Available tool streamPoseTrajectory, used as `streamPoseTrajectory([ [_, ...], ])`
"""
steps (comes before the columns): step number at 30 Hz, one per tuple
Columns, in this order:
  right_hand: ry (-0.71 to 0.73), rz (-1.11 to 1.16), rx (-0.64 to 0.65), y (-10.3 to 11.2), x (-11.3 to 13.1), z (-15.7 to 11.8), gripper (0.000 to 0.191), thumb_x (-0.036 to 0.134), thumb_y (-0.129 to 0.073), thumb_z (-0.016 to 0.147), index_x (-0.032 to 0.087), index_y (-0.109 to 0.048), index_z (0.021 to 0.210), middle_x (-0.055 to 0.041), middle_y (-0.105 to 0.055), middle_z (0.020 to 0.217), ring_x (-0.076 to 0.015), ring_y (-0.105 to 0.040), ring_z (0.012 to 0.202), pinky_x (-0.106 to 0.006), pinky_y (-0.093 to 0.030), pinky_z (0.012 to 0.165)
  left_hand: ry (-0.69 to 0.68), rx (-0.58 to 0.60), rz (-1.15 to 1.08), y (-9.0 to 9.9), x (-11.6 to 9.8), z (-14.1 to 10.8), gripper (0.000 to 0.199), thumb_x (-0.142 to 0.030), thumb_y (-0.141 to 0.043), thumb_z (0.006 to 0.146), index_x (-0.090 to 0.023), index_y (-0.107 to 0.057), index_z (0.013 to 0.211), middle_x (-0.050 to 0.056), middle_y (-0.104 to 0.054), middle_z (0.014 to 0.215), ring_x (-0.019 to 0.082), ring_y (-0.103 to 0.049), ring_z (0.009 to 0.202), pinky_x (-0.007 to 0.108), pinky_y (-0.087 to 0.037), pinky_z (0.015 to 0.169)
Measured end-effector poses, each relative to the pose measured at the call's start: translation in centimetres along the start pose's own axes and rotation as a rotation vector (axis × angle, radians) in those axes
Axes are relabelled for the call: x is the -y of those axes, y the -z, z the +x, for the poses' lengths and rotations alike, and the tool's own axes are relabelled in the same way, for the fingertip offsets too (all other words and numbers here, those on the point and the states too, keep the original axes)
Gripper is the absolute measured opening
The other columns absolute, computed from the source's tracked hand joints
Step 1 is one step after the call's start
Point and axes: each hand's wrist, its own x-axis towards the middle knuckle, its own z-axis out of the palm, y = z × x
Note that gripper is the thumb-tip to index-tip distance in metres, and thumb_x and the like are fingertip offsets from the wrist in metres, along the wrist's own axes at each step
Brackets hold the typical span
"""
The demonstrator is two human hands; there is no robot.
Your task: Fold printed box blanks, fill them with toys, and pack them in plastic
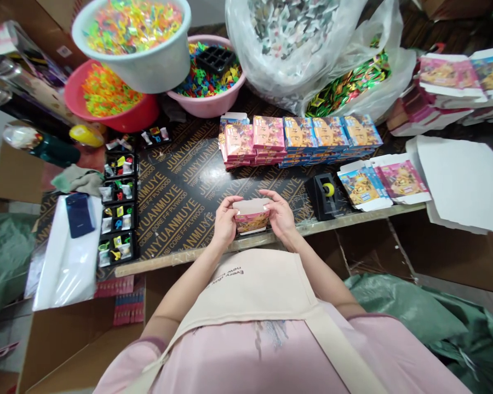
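Note:
Between my two hands, at the table's front edge, is a small printed cardboard box (252,221) with its pale inner flap raised. My left hand (227,219) grips the box's left side, and my right hand (280,216) grips its right side. Fingers of both hands curl over the upper corners near the flap. Beyond them stand stacked pink boxes (239,141) and blue boxes (299,134). To the right of my right hand is a black tape dispenser (322,196) with a yellow roll. What is inside the held box is hidden.
Filled black trays (118,218) line the table's left side beside a phone (80,214). Behind are a white tub (131,65), a red basin (113,117), a pink basin (207,104) and a plastic bag (287,76) of packets. Flat cartons (402,178) lie right.

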Motion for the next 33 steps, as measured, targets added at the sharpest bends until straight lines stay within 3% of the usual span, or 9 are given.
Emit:
streamPoseTrajectory([
  [4,0.183,0.092,-0.108,-1.3,-0.6,-0.3,0.012,0.025,-0.053,0.067,0.021,-0.065,0.066,-0.0032,-0.076,0.075,-0.0223,-0.07,0.079,-0.037,-0.054,0.081,-0.11,-0.095,-0.142,-0.7,0.3,-0.4,0.007,-0.018,-0.058,0.058,-0.019,-0.065,0.058,0.002,-0.069,0.068,0.018,-0.066,0.075,0.033,-0.051,0.083],
  [6,0.304,0.096,-0.168,-1.7,-0.9,-0.6,0.021,0.03,-0.052,0.074,0.021,-0.063,0.059,-0.0044,-0.076,0.075,-0.0223,-0.071,0.079,-0.038,-0.054,0.082,-0.166,-0.11,-0.178,-0.9,0.5,-0.6,0.008,-0.022,-0.063,0.063,-0.019,-0.066,0.057,0.003,-0.07,0.067,0.018,-0.068,0.074,0.035,-0.051,0.086],
  [11,0.406,-0.164,-0.221,-1.3,-1.1,-1.4,0.016,0.037,-0.069,0.08,0.022,-0.071,0.076,-0.0039,-0.077,0.085,-0.0204,-0.07,0.083,-0.036,-0.055,0.083,-0.199,-0.078,-0.008,-0.3,0.3,-1.1,0.018,-0.031,-0.081,0.065,-0.018,-0.07,0.073,0.002,-0.075,0.076,0.016,-0.069,0.073,0.03,-0.054,0.076],
  [17,0.41,-0.341,-0.1,0.4,-0.2,-1.2,0.019,0.039,-0.071,0.082,0.02,-0.071,0.08,-0.0041,-0.077,0.083,-0.0184,-0.071,0.077,-0.032,-0.057,0.075,-0.202,0.062,0.196,1.4,-0.1,-0.5,0.025,-0.038,-0.081,0.072,-0.016,-0.072,0.08,0.006,-0.077,0.082,0.018,-0.073,0.073,0.03,-0.058,0.069],
  [21,0.519,-0.448,0.051,1.9,0.1,-0.8,0.016,0.035,-0.067,0.088,0.021,-0.072,0.081,-0.0056,-0.079,0.088,-0.0195,-0.074,0.084,-0.035,-0.059,0.08,-0.55,0.206,0.524,3.4,0.0,-0.5,0.016,-0.032,-0.07,0.086,-0.017,-0.074,0.083,0.009,-0.079,0.094,0.02,-0.076,0.088,0.034,-0.061,0.081],
  [24,0.744,-0.59,0.215,2.9,-0.3,-0.7,0.013,0.032,-0.066,0.09,0.023,-0.074,0.087,-0.0073,-0.08,0.096,-0.0214,-0.075,0.091,-0.039,-0.06,0.084,-0.829,0.312,0.748,4.6,0.2,-0.3,0.016,-0.03,-0.062,0.093,-0.019,-0.072,0.088,0.009,-0.078,0.1,0.019,-0.075,0.094,0.036,-0.061,0.085],
  [27,0.898,-0.76,0.281,3.9,-0.5,-1.1,0.016,0.032,-0.061,0.093,0.025,-0.075,0.095,-0.0089,-0.078,0.106,-0.024,-0.073,0.101,-0.044,-0.059,0.088,-0.92,0.39,0.9,4.3,0.2,0.2,0.02,-0.037,-0.066,0.091,-0.019,-0.066,0.083,0.009,-0.077,0.099,0.02,-0.074,0.096,0.039,-0.06,0.088],
  [30,0.875,-0.927,0.105,6.2,0.3,-2.3,0.024,0.039,-0.06,0.092,0.026,-0.073,0.108,-0.0114,-0.072,0.12,-0.0282,-0.065,0.116,-0.051,-0.052,0.099,-0.91,0.479,0.972,2.7,-0.4,0.6,0.019,-0.035,-0.061,0.094,-0.019,-0.061,0.083,0.007,-0.074,0.09,0.018,-0.071,0.083,0.032,-0.059,0.075],
  [33,0.781,-1.031,-0.373,10.9,1.9,-3.7,0.032,0.043,-0.059,0.091,0.024,-0.071,0.115,-0.0135,-0.066,0.122,-0.0291,-0.061,0.117,-0.053,-0.047,0.104,-0.903,0.492,0.966,1.5,-1.5,0.9,0.012,-0.022,-0.05,0.097,-0.018,-0.062,0.099,0.005,-0.069,0.088,0.016,-0.066,0.079,0.027,-0.054,0.07],
])
